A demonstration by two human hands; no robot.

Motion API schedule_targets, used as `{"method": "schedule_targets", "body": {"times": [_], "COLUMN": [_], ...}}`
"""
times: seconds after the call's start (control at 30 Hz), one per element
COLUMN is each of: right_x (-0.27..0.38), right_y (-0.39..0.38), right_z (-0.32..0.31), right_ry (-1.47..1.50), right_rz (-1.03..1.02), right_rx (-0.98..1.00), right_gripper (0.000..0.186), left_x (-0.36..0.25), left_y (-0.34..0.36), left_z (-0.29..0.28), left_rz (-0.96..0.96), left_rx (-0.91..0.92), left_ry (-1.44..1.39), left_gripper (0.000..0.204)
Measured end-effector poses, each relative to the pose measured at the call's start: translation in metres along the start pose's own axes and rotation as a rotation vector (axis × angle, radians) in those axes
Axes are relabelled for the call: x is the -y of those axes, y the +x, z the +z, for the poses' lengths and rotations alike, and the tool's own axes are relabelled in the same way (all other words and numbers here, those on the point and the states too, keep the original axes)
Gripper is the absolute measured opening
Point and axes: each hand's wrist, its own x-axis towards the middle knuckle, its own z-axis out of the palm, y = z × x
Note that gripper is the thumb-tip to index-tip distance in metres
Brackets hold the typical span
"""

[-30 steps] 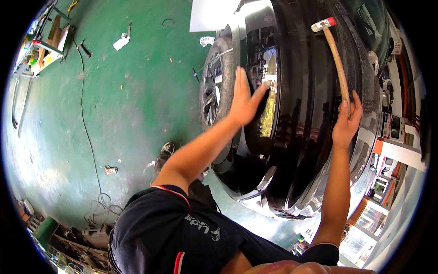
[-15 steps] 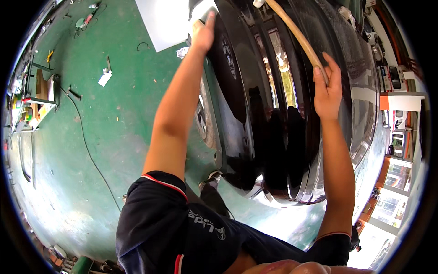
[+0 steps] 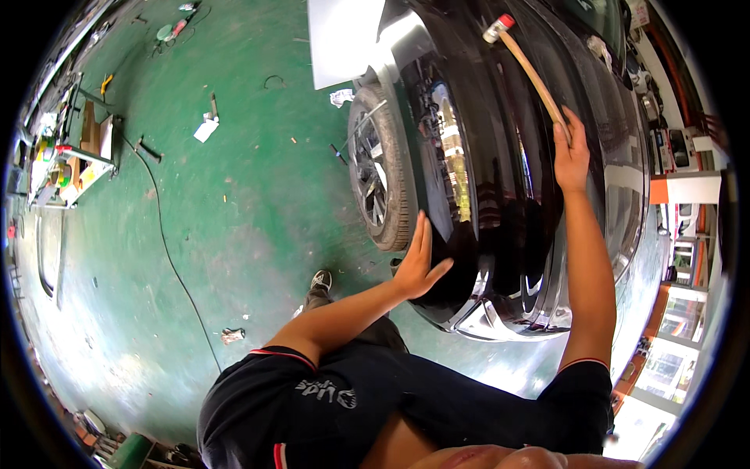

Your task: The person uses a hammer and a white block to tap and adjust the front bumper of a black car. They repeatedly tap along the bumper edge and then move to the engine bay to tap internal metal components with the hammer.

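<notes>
My right hand (image 3: 572, 159) is closed around the lower end of a mallet's wooden handle (image 3: 533, 78). The mallet head (image 3: 500, 28), red and whitish, lies over the dark glossy panel at the far side. I cannot tell whether it touches the paint. My left hand (image 3: 422, 266), fingers stretched out and thumb apart, is at the car's side just behind the wheel. Whether its palm rests on the panel is unclear. The black car body (image 3: 500, 211) fills the middle, full of reflections. Beside my left hand is the car's wheel (image 3: 379, 168), its tire and spokes showing.
A white flat sheet (image 3: 344, 39) juts out beside the car at the far end. On the green floor (image 3: 258, 180) lie a black cable (image 3: 166, 242), a white paper (image 3: 206, 130) and a crumpled scrap (image 3: 232, 336). A cart (image 3: 82, 156) with supplies stands far left.
My left hand has come back from the far end of the car toward me. The mallet has swung and now shows its red end. My view has shifted, revealing more of the wheel.
</notes>
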Motion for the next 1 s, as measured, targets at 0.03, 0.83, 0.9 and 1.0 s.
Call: {"method": "schedule_targets", "body": {"times": [0.03, 0.83, 0.9, 1.0], "right_x": [0.001, 0.021, 0.027, 0.046], "right_y": [0.0, -0.002, -0.003, -0.013], "right_z": [0.0, -0.003, -0.005, -0.009], "right_ry": [0.019, -0.262, -0.303, -0.191], "right_rz": [0.005, 0.109, 0.136, 0.231], "right_rx": [0.014, 0.018, 0.019, -0.039], "right_gripper": [0.044, 0.042, 0.042, 0.041], "left_x": [0.007, 0.068, 0.076, 0.128], "left_y": [-0.02, 0.335, 0.298, 0.214], "left_z": [-0.011, -0.315, -0.324, -0.38], "left_rz": [-0.07, 0.095, 0.253, -0.149], "left_rx": [0.132, -0.332, -0.562, -0.45], "left_ry": [-0.018, 0.779, 0.558, 0.439], "left_gripper": [0.096, 0.03, 0.031, 0.031]}}
